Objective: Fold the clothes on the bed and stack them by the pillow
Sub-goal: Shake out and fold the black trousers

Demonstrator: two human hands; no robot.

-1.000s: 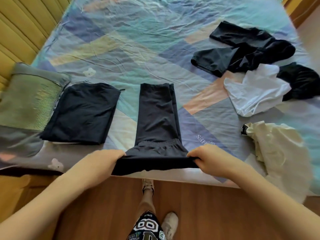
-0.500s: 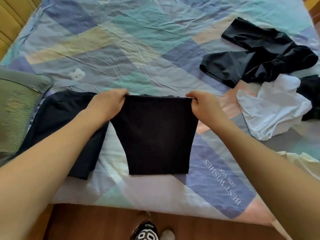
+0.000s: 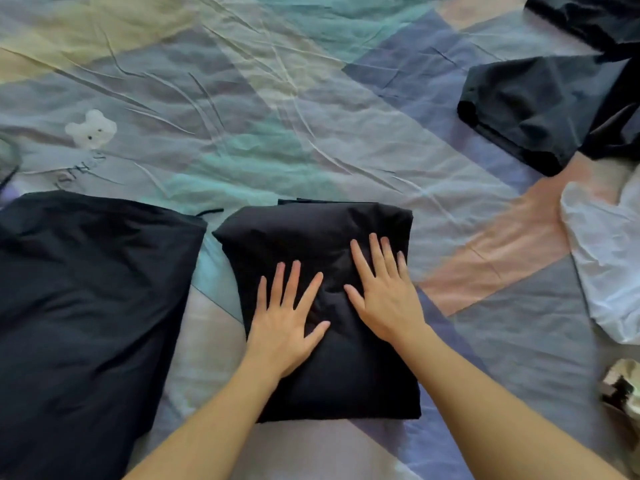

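1. Both hands lie palm-down on the folded black trousers [image 3: 322,306]: the left hand [image 3: 284,327] near the middle, the right hand [image 3: 384,299] just beside it. The fingers [image 3: 375,254] are spread wide and flat, gripping nothing.
2. Judging by the pose, the flat palms press air out and set the crease, so the bundle holds its shape when lifted.
3. The trousers rest on the bed [image 3: 277,98], directly under the fingers. An already folded dark garment [image 3: 86,306] lies left of the left fingers; unfolded black clothes [image 3: 540,105] and a white garment [image 3: 606,265] lie well right of the right fingers.
4. Half a second ago both hands pinched the upper corners, carrying the fold over; now they have let go and press down.
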